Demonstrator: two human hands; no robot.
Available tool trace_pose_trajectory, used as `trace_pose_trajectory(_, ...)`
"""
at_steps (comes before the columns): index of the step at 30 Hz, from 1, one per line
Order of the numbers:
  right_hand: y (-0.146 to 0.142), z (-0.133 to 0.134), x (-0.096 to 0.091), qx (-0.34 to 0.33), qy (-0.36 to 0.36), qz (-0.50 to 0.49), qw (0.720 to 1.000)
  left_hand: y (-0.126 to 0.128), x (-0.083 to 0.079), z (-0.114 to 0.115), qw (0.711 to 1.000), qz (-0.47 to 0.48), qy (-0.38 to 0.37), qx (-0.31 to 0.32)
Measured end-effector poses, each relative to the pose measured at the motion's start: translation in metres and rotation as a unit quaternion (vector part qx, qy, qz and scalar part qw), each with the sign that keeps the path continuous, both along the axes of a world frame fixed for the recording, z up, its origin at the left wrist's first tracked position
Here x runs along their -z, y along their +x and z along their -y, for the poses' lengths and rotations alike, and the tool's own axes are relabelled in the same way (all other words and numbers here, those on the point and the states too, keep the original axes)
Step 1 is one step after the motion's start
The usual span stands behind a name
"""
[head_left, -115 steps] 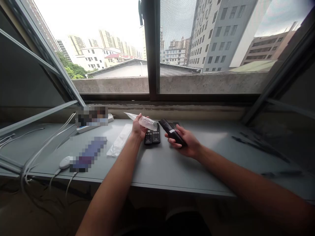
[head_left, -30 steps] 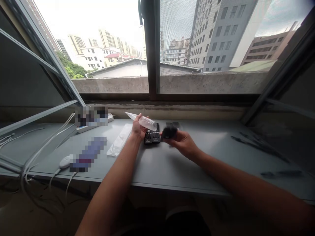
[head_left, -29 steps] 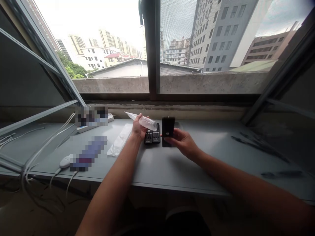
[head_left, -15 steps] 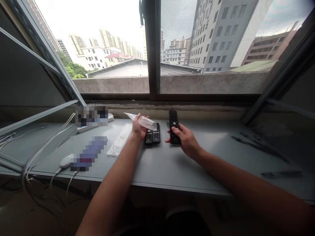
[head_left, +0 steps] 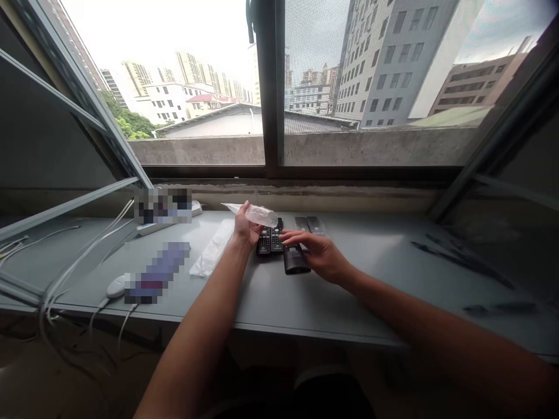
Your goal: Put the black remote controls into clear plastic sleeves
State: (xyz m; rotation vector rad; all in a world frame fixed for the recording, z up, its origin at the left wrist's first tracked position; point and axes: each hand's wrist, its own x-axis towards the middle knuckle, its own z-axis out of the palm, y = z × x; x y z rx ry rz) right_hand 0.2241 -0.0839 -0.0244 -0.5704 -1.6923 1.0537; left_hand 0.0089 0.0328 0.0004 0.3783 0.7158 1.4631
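My left hand [head_left: 247,227] is closed on a clear plastic bag [head_left: 261,216], whose open end points right. In my right hand [head_left: 321,251] is a black remote control [head_left: 297,261], gripped between thumb and fingers and tilted, with one end toward me. Two more black remotes [head_left: 270,240] lie side by side on the table, partly under the bag and my left hand. Beyond my right hand, another pair of remotes [head_left: 307,223] lies in what looks like clear wrapping, partly hidden by the fingers.
Flat plastic bags [head_left: 212,256] lie left of my left forearm. Further left are a blurred-out bluish item [head_left: 159,273], a white rounded plug [head_left: 117,287], a power strip [head_left: 196,208] and cables [head_left: 65,270]. Dark cables [head_left: 463,262] lie at the right. A window stands behind the table [head_left: 349,314].
My right hand has turned the remote from upright to tilted and brought it left and nearer to me. The pair of remotes behind it now shows. My left hand has hardly moved.
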Motion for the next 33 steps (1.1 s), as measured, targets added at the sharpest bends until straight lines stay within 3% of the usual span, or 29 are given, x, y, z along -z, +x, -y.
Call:
trace_pose_trajectory(5,-0.002,0.003,-0.003,-0.050,-0.201,-0.067,0.976,-0.002,-0.001,0.001,1.000,0.012,0.010,-0.007)
trace_pose_trajectory(8,-0.001,0.002,-0.001,-0.059,-0.273,-0.095,0.956,-0.003,-0.001,0.001,1.000,0.011,0.011,-0.010)
trace_pose_trajectory(20,-0.001,0.006,-0.005,-0.110,-0.289,-0.081,0.947,-0.005,0.000,-0.002,0.999,0.039,0.019,-0.004)
trace_pose_trajectory(29,0.006,0.009,-0.016,-0.196,-0.385,-0.131,0.892,-0.003,0.004,-0.003,0.999,0.005,0.035,0.002)
trace_pose_trajectory(33,0.007,0.008,-0.018,-0.195,-0.399,-0.135,0.886,-0.001,0.003,0.000,0.998,-0.008,0.049,0.031)
